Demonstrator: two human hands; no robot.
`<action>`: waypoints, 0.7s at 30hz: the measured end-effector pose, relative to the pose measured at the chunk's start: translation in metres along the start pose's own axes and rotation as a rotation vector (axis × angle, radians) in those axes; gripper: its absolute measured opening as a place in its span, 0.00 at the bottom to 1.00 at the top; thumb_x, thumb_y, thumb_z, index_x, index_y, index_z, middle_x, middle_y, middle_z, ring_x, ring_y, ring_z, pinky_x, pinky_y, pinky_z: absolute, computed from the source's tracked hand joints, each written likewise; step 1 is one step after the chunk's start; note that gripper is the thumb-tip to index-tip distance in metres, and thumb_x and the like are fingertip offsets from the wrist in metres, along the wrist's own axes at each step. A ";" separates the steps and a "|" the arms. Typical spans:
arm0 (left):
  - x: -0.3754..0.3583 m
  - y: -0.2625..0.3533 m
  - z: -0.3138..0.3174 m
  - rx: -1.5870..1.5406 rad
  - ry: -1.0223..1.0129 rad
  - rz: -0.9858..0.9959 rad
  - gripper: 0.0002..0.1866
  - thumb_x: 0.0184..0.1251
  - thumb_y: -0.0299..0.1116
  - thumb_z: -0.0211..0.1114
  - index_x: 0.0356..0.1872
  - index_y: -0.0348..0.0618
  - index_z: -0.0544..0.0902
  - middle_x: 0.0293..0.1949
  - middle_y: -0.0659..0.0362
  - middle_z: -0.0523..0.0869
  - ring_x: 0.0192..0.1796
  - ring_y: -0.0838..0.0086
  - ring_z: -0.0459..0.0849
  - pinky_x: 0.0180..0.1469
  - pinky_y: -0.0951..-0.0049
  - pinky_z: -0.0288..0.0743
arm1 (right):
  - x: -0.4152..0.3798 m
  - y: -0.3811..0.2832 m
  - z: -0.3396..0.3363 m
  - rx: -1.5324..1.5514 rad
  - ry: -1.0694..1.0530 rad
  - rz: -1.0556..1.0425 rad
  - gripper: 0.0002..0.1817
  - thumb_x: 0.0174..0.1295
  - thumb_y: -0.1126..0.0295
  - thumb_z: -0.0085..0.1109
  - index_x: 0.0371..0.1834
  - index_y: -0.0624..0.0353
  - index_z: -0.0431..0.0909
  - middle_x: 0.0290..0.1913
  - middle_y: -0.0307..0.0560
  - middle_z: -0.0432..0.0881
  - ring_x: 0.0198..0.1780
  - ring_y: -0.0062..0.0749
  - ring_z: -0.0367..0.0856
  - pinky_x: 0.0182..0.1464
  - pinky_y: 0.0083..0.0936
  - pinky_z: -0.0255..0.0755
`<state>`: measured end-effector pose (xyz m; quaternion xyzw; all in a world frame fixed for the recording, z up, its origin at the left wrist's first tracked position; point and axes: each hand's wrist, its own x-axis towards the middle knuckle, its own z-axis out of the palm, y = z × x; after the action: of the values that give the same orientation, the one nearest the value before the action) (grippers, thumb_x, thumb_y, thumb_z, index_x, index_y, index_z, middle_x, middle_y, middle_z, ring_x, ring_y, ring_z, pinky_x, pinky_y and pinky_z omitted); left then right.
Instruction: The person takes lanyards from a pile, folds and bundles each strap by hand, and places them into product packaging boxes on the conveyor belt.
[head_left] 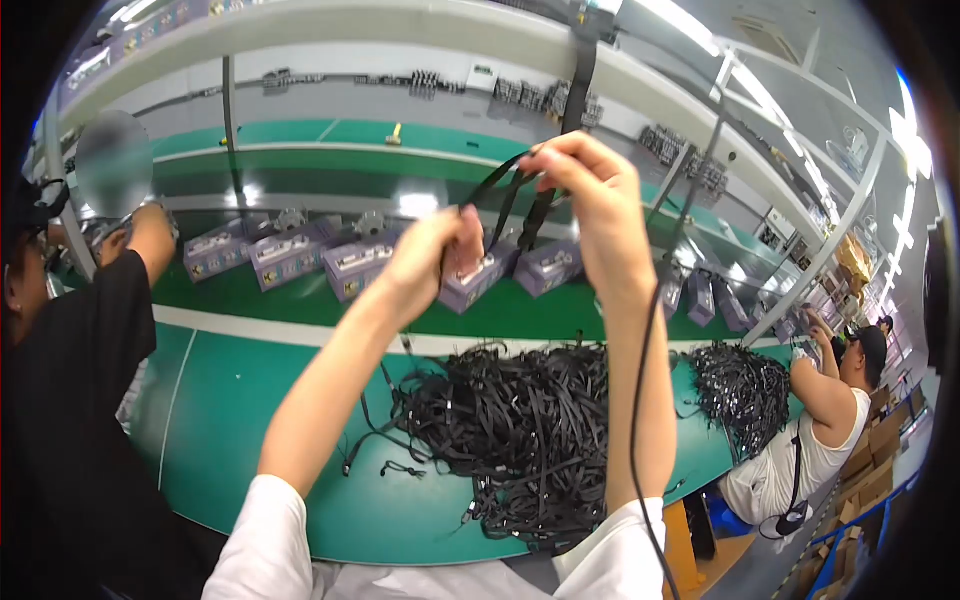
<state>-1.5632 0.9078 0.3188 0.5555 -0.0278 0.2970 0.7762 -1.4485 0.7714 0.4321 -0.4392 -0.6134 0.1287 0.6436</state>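
Observation:
Raised in front of me, my left hand point(430, 255) and my right hand point(590, 190) are both closed on a thin black strap point(490, 183). It arches between my fingertips, and a loop of it hangs below my right hand. Under my forearms lies a large tangled pile of black straps point(530, 410) with small shiny fittings. A short loose strap point(402, 468) rests on the green table point(250, 430) left of the pile.
Beyond the table, several purple printed boxes point(290, 255) stand on a green conveyor point(270, 305). A second strap pile point(740, 390) lies to the right. Two people work alongside: one in a black shirt point(85, 400), one in a white vest point(800, 470).

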 end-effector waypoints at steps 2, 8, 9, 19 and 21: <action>0.010 0.004 -0.011 -0.203 0.046 0.108 0.17 0.75 0.43 0.46 0.30 0.43 0.74 0.33 0.54 0.81 0.40 0.67 0.81 0.43 0.69 0.75 | -0.007 0.010 -0.013 -0.025 0.009 0.061 0.07 0.61 0.70 0.59 0.34 0.63 0.81 0.34 0.43 0.85 0.36 0.19 0.77 0.42 0.20 0.69; 0.041 0.000 0.043 -0.354 0.255 0.064 0.20 0.77 0.45 0.41 0.35 0.41 0.76 0.32 0.52 0.83 0.40 0.63 0.81 0.57 0.60 0.72 | -0.030 0.086 0.008 -0.342 0.027 0.230 0.10 0.52 0.69 0.62 0.33 0.65 0.84 0.29 0.46 0.84 0.32 0.23 0.79 0.39 0.24 0.73; 0.051 -0.004 0.040 -0.460 0.353 0.071 0.19 0.76 0.44 0.43 0.29 0.44 0.72 0.23 0.58 0.74 0.30 0.68 0.74 0.46 0.66 0.72 | -0.030 0.094 0.004 -0.267 -0.035 0.244 0.10 0.52 0.69 0.62 0.34 0.64 0.84 0.29 0.47 0.84 0.33 0.23 0.80 0.41 0.24 0.73; -0.043 0.000 -0.080 -0.203 0.420 0.059 0.22 0.76 0.43 0.46 0.18 0.51 0.58 0.12 0.69 0.51 0.15 0.82 0.48 0.19 0.75 0.44 | -0.041 0.242 -0.198 -0.583 -0.139 0.574 0.12 0.60 0.70 0.56 0.45 0.60 0.83 0.43 0.44 0.86 0.44 0.26 0.84 0.46 0.22 0.76; -0.065 -0.005 -0.090 -0.080 0.465 0.057 0.22 0.76 0.42 0.47 0.18 0.51 0.59 0.12 0.69 0.52 0.15 0.82 0.49 0.19 0.75 0.45 | -0.034 0.320 -0.243 -0.853 0.076 0.292 0.13 0.53 0.73 0.53 0.40 0.65 0.81 0.35 0.55 0.85 0.40 0.45 0.84 0.45 0.33 0.76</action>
<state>-1.6395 0.9578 0.2557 0.4398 0.1245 0.4373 0.7745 -1.1173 0.8348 0.2108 -0.7514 -0.5191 -0.0625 0.4025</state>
